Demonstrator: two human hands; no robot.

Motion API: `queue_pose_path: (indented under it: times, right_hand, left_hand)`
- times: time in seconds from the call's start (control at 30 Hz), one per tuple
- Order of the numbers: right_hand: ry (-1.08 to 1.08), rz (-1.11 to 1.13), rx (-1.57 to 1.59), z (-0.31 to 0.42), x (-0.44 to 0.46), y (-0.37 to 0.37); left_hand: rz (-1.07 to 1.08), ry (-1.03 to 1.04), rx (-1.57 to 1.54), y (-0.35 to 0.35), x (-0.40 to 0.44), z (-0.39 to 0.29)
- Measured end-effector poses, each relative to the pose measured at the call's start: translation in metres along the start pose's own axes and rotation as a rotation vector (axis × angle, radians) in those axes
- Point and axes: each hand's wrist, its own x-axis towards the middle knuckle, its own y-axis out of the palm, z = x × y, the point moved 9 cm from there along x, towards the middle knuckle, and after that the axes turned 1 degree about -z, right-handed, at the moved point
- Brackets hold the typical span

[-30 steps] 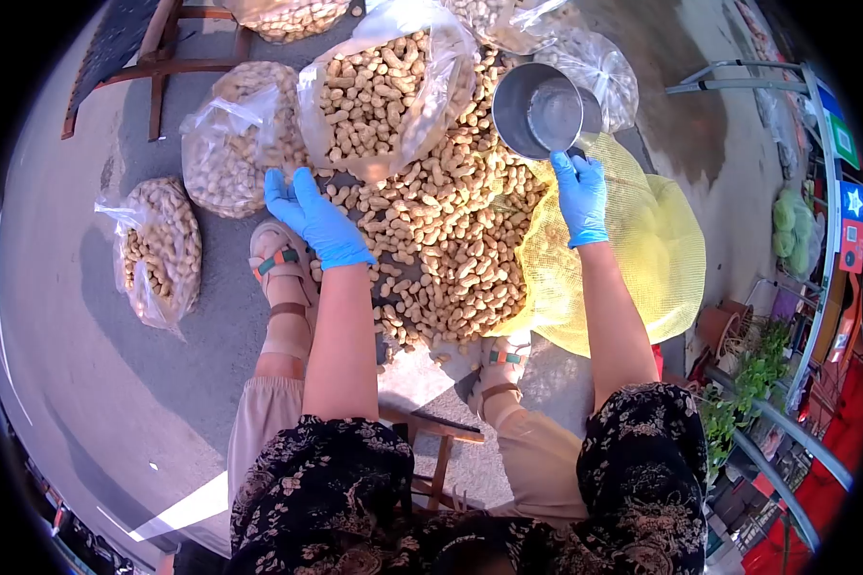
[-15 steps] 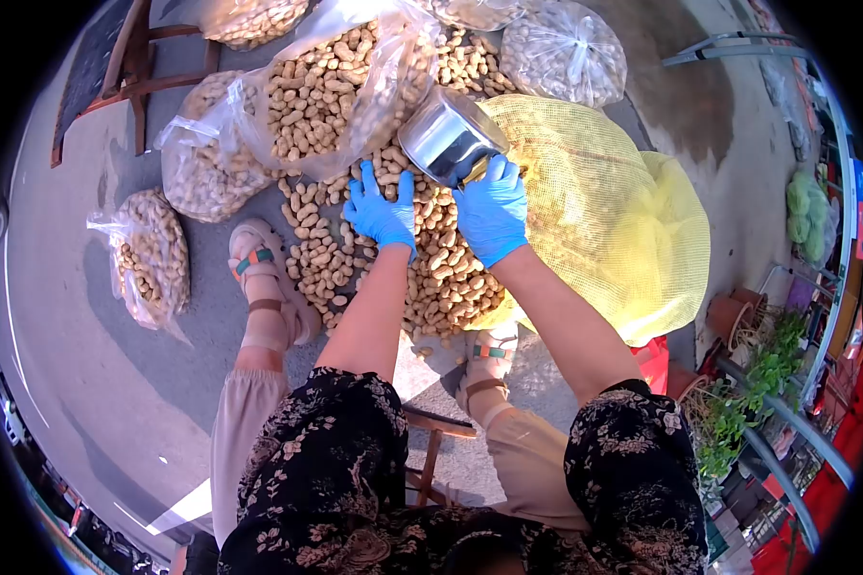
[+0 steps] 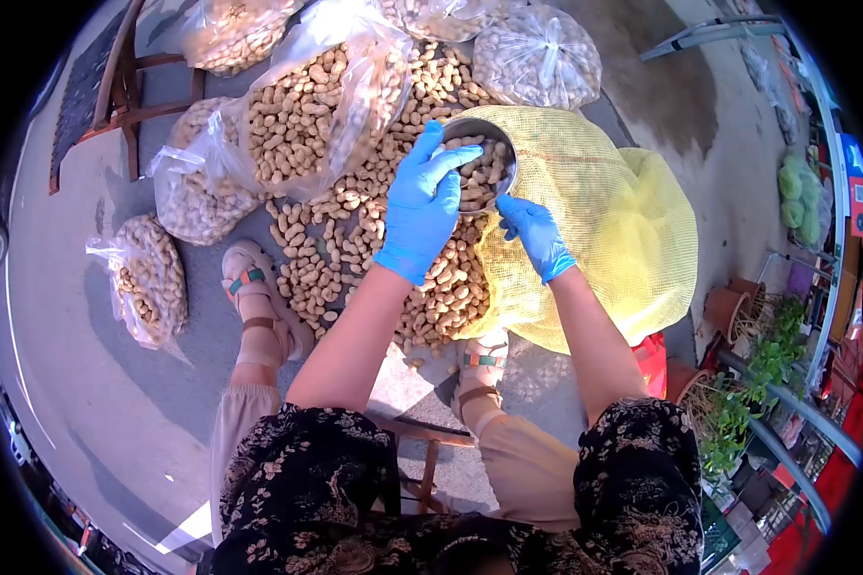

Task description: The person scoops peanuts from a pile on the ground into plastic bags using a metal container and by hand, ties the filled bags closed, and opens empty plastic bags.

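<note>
A metal pot point(image 3: 490, 127) is tilted so that its mouth faces me, with peanuts inside. My right hand point(image 3: 537, 235), in a blue glove, is closed at the pot's near right side, on what looks like its handle, mostly hidden by the fingers. My left hand point(image 3: 420, 206), also gloved in blue, lies across the left part of the pot's mouth with its fingers spread, by the peanuts. Beneath both hands spreads a heap of loose peanuts point(image 3: 441, 297). Against the heap's right side rests a yellow mesh sack point(image 3: 594, 220).
An opened clear bag of peanuts point(image 3: 297, 115) stands beyond the heap. Tied bags of peanuts point(image 3: 537, 57) lie at the back, with another bag point(image 3: 149, 278) at left. A wooden stool point(image 3: 129, 96) is at the upper left. Potted plants point(image 3: 729, 412) line the right.
The pot has turned from showing its shiny outside to showing its mouth with peanuts in it. My left hand has moved up from the heap to the pot; my right hand has shifted right and down.
</note>
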Motion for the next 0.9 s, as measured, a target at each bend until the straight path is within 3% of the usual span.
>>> queue_pose_path:
  times: [0.07, 0.13, 0.23, 0.27, 0.3, 0.33, 0.4, 0.43, 0.57, 0.7, 0.8, 0.9]
  right_hand:
    - [-0.021, -0.019, -0.026, 0.02, -0.003, 0.0]
    - [-0.086, -0.079, -0.041, 0.055, -0.007, 0.005]
    - [-0.571, -0.176, -0.314, 0.146, -0.026, 0.031]
    - [-0.747, -0.239, -0.423, 0.177, -0.04, 0.05]
    - [-0.881, -0.286, -0.232, 0.191, -0.042, 0.059]
    - [-0.966, -0.274, -0.387, 0.209, -0.043, 0.076]
    - [-1.175, -0.391, -0.721, 0.235, -0.053, 0.114]
    - [-1.171, -0.388, -0.757, 0.238, -0.049, 0.131]
    - [-1.192, -0.399, -0.942, 0.224, -0.029, 0.184]
    - [-1.269, -0.591, -0.946, 0.22, -0.017, 0.181]
    - [-1.198, -0.682, -0.893, 0.222, -0.015, 0.147]
    - [-1.147, -0.524, -0.586, 0.201, 0.003, 0.096]
  left_hand:
    - [-0.292, 0.378, 0.44, -0.062, -0.012, -0.063]
    - [-0.678, 0.474, 0.711, -0.124, -0.026, -0.105]
    - [-1.037, 0.573, 0.902, -0.191, -0.031, -0.105]
    - [-0.953, 0.447, 0.942, -0.205, -0.015, -0.091]
    - [-0.865, 0.321, 0.975, -0.218, -0.002, -0.074]
    - [-0.774, 0.194, 1.004, -0.226, 0.009, -0.056]
    - [-0.585, -0.066, 0.429, -0.24, 0.026, 0.0]
    - [-0.478, -0.188, 0.142, -0.237, 0.031, 0.021]
    - [-0.472, -0.237, -0.354, -0.244, 0.033, 0.036]
    - [-0.525, -0.237, -0.404, -0.251, 0.02, 0.024]
    - [-0.498, -0.237, -0.417, -0.247, 0.02, 0.026]
    - [-0.387, -0.289, -0.432, -0.221, 0.033, 0.034]
